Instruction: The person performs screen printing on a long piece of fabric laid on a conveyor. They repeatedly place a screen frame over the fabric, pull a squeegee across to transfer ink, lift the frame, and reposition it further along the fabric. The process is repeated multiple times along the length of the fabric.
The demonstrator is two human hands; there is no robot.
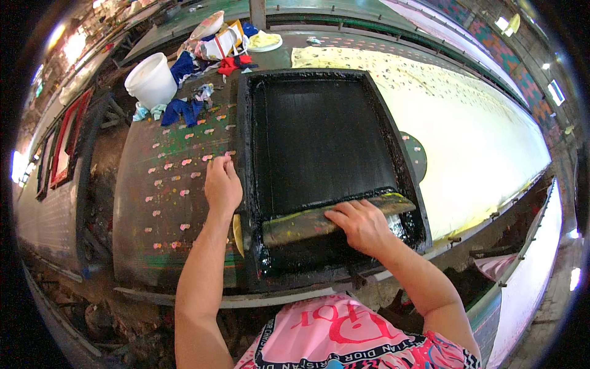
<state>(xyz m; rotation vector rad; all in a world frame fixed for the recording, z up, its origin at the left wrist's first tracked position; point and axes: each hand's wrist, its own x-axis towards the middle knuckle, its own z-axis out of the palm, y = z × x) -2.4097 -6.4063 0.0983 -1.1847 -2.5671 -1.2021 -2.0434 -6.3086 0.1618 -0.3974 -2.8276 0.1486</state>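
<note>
A wooden squeegee lies crosswise in the near part of a black-coated printing screen frame. My right hand grips its upper edge toward the right, fingers folded over the wood. Wet black ink shines around the blade and along the frame's near end. Just outside the frame's left side is my left hand, its fingers drawn together. Whether anything is pinched in them is hidden. The dark mesh stretches away beyond the squeegee.
Under the frame runs a long table dotted with small pink prints. Yellow fabric, printed at its far end, covers the right side. A white bucket, blue rags and a red rag sit at the far left.
</note>
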